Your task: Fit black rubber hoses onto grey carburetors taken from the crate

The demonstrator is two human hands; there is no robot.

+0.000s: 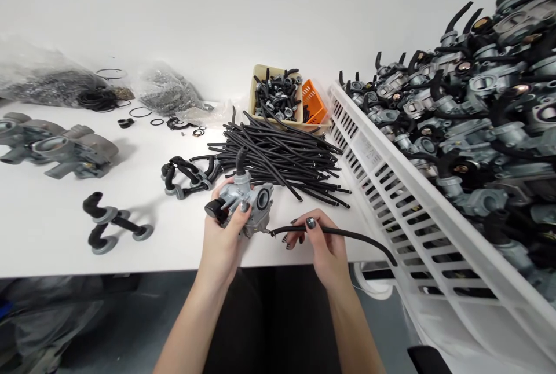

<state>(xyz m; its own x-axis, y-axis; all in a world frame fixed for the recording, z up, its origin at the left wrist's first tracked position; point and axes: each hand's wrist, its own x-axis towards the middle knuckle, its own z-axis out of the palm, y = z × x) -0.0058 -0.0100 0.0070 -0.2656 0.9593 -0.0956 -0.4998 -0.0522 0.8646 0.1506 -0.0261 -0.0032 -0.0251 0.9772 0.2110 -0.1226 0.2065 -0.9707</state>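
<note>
My left hand [226,229] is wrapped round a grey metal carburetor [249,197], thumb on its front. A black rubber elbow stands up from the carburetor's top, and a black knob sticks out at its left. Between the thumb and fingers of my right hand [319,238] lies a thin black hose [356,235]. The hose's left end meets the small nozzle low on the carburetor's right side; whether it is pushed on, I cannot tell. Its free end curves down to the right. Just behind the carburetor lies a pile of black hoses [282,154].
A white slatted crate [391,171] full of carburetors stands at the right. Behind the hoses are a cream bin [254,87] of small fittings and an orange basket [316,102]. More carburetors [73,148], capped black elbows [104,220] and plastic bags [167,87] are at the left.
</note>
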